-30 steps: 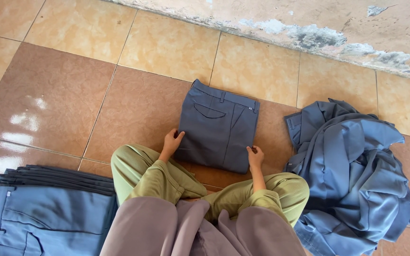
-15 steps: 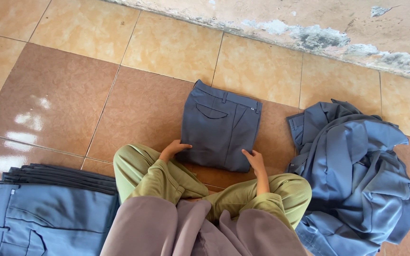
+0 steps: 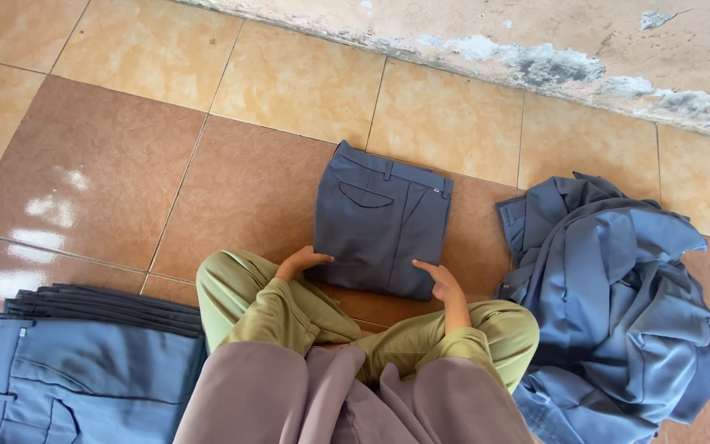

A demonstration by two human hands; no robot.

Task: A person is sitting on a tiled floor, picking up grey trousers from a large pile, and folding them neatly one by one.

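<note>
Folded trousers [image 3: 381, 218] lie flat on the tiled floor [image 3: 92, 164], straight ahead of the knees, waistband + back pocket facing the wall [image 3: 536, 41]. Dark grey-blue woven cloth: prob. light, soft, no stiffness, so it'll sag and unfold if lifted by one corner. Not fragile, not slippery on tile afaict. Best hold imo: both near corners at once, or slide flat palms under the near edge w/ thumbs on top to keep the layers together. Left hand [image 3: 301, 263] sits at the near-left corner, fingers curled over the edge, touching cloth; can't tell if it's actually pinching. Right hand [image 3: 440, 279] at the near-right corner, index finger stretched onto the fabric, other fingers loosely bent, no closed hold visible. Both forearms come in low from the sleeves, wrists near the floor, elbows tucked by the knees. Stack of folded trousers [image 3: 84, 362] on the left, well apart; heap of unfolded trousers [image 3: 618, 304] on the right, just beside the right hand.
</note>
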